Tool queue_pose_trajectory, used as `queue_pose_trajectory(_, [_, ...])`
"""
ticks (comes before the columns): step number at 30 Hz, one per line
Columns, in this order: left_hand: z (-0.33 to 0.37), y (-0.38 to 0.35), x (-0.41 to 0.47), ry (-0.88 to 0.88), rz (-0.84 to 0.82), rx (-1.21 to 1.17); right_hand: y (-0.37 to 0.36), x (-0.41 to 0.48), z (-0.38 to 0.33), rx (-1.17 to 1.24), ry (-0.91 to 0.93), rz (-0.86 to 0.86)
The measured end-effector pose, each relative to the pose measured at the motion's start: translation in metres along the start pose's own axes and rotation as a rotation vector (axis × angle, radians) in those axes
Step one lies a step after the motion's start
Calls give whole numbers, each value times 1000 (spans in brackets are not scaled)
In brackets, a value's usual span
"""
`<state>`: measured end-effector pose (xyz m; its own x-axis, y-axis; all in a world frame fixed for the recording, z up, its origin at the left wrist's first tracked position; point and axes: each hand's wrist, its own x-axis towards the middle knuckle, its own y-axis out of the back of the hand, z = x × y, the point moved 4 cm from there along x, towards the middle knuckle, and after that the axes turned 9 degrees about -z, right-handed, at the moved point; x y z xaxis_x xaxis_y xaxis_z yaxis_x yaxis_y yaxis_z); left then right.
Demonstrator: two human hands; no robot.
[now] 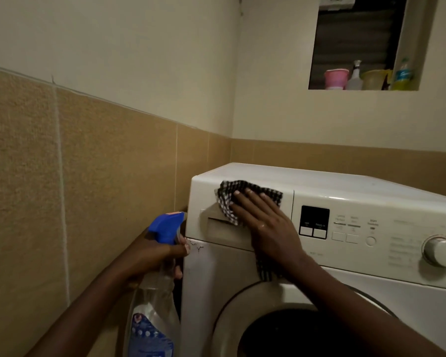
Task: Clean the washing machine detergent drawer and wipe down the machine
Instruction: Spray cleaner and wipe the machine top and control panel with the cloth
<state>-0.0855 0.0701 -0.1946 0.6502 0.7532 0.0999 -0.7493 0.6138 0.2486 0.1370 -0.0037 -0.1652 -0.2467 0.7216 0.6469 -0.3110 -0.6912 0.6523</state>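
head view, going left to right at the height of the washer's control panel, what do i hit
spray bottle → checked cloth → black display → round button → dial

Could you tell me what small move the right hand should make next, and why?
Probably slide the checked cloth leftward: the right hand presses it flat on the right half of the drawer front, whose left part lies uncovered.

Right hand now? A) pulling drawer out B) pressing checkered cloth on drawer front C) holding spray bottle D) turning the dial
B: the right hand lies flat with straight fingers on the checkered cloth against the detergent drawer front; the left hand grips the spray bottle.
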Motion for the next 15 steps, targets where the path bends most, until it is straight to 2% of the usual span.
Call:
queue_pose_trajectory(3, [-2, -2, 0, 7, -19, 8, 13, -3, 22, 41, -104, 60])
queue_pose_trajectory(8, [-2, -11, -2, 9, -62, -1, 9, -37, 29, 1, -14, 25])
queue_pose_trajectory(12, [-2, -14, -2, -3, -86, 13, 22, -33, 48, 59, -196, 93])
queue_pose_trajectory(15, [-3, -19, -5, 7, -110, 7, 12, -55, 38, 27, -116, 91])
